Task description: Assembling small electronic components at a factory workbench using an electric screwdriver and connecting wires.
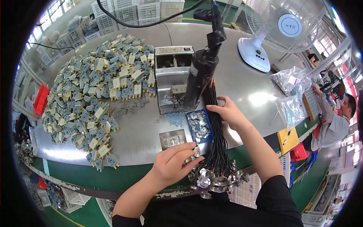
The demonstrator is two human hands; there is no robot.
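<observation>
My left hand (172, 162) pinches a small shiny round metal part (196, 151) by the front edge of the table. A thick bundle of black wires (215, 140) runs from beside the press towards me, and a cluster of similar silver round parts (211, 181) hangs at its near end. Higher up the bundle, my right hand (230, 113) has its thumb and fingers curled on the wires. Between my hands lies a blue tray (199, 126) of small metal pieces. Left of it is a flat metal plate (172, 140) with a slot.
A bench press (174, 81) with a black cylinder (200, 75) stands ahead. Grey and cream switch-like parts (98, 87) are heaped at left, small blue screws (175, 119) before the press. A white fan (254, 55) and plastic bags (291, 109) stand right; a co-worker (334, 117) sits beyond.
</observation>
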